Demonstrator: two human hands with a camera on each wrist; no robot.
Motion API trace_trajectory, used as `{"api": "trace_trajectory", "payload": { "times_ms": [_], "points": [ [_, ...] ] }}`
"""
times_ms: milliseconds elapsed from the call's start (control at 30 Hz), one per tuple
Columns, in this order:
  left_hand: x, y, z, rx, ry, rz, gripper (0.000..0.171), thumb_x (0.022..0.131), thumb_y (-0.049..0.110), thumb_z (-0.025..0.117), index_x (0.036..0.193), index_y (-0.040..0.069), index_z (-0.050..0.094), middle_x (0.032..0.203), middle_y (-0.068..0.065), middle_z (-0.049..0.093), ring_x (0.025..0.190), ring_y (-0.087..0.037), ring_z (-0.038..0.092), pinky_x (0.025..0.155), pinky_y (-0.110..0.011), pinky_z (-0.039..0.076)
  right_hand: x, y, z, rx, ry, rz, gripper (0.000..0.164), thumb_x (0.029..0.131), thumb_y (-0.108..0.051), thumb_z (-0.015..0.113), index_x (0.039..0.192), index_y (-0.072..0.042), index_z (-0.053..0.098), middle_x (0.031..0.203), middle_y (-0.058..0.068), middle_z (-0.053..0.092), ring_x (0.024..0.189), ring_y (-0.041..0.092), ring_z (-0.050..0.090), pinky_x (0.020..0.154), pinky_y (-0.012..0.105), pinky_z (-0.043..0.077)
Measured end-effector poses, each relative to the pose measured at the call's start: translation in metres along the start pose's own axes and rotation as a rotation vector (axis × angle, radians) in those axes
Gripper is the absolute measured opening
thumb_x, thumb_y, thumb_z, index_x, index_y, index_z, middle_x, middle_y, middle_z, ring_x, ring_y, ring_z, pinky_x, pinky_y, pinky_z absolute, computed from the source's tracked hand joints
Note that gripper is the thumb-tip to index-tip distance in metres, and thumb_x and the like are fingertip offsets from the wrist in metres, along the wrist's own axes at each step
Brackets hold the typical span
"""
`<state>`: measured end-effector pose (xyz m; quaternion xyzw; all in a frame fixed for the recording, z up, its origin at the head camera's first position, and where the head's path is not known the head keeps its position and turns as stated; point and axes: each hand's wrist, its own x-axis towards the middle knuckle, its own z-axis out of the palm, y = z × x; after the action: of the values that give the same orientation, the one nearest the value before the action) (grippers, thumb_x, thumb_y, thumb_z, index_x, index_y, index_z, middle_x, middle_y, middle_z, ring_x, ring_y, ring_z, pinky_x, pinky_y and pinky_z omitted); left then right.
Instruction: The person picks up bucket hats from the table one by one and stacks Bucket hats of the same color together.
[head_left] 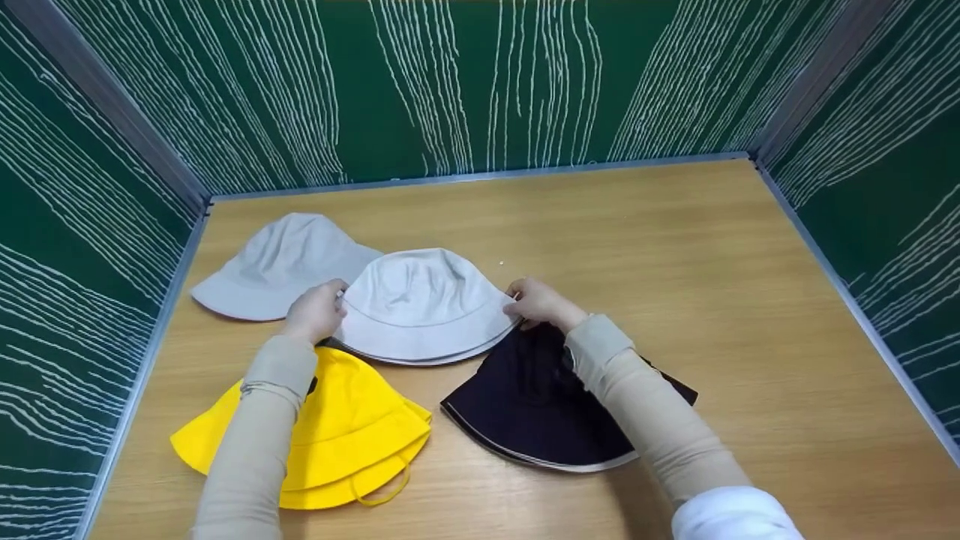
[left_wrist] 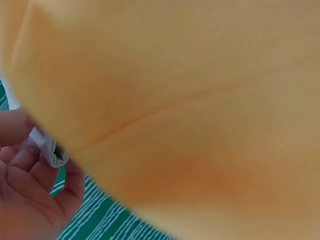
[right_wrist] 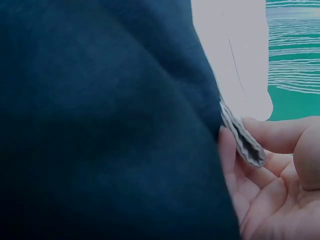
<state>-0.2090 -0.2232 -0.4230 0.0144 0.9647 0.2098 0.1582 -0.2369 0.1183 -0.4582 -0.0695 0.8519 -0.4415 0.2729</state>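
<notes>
In the head view, a white bucket hat (head_left: pixel 424 300) lies between my two hands, with a dark edge showing below its brim. The left hand (head_left: pixel 319 309) pinches the left end of the brim, while the right hand (head_left: pixel 544 302) grips the right end. Seen from the left wrist, fingers curl round the folded brim edge, and a yellow hat (left_wrist: pixel 190 125) fills most of the picture. In the right wrist view, thumb and fingers (right_wrist: pixel 272 135) pinch the layered brim beside a dark hat (right_wrist: pixel 110 125).
A light grey bucket hat (head_left: pixel 281 262) lies back left, overlapping the white one. Stacked yellow hats (head_left: pixel 352 420) with a cord sit under the left forearm. Black hats (head_left: pixel 532 405) with pale trim lie under the right forearm. Green walls (head_left: pixel 540 90) enclose the wooden table (head_left: pixel 675 247).
</notes>
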Motion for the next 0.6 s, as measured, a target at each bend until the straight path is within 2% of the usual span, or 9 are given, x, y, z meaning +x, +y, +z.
{"api": "trace_trajectory", "payload": {
  "times_ms": [200, 433, 600],
  "points": [
    [0.008, -0.002, 0.009, 0.000, -0.019, -0.089, 0.037, 0.096, 0.001, 0.047, 0.132, 0.002, 0.047, 0.125, -0.019, 0.057, 0.107, -0.030, 0.054, 0.100, -0.045, 0.043, 0.007, 0.003, 0.004, -0.063, 0.000, 0.035, 0.012, 0.089, -0.003, 0.056, 0.097, 0.005, 0.057, 0.062, -0.002, 0.048, 0.052, 0.006, 0.048, 0.047, 0.018, 0.046],
    [0.016, -0.006, 0.014, 0.008, -0.002, -0.107, 0.030, 0.097, 0.005, 0.048, 0.126, 0.001, 0.050, 0.119, -0.019, 0.060, 0.102, -0.030, 0.056, 0.096, -0.045, 0.045, 0.012, 0.007, 0.008, -0.108, 0.063, 0.065, 0.010, 0.090, -0.005, 0.056, 0.096, 0.003, 0.056, 0.062, -0.001, 0.050, 0.051, 0.007, 0.050, 0.045, 0.018, 0.044],
    [0.019, -0.009, 0.019, 0.006, 0.007, -0.133, 0.030, 0.097, 0.010, 0.051, 0.125, 0.002, 0.050, 0.118, -0.018, 0.061, 0.103, -0.029, 0.057, 0.095, -0.045, 0.046, 0.015, 0.011, 0.011, -0.140, 0.124, 0.069, 0.006, 0.088, -0.003, 0.055, 0.086, 0.003, 0.055, 0.059, 0.000, 0.050, 0.047, 0.007, 0.049, 0.043, 0.018, 0.042]
  ]
}}
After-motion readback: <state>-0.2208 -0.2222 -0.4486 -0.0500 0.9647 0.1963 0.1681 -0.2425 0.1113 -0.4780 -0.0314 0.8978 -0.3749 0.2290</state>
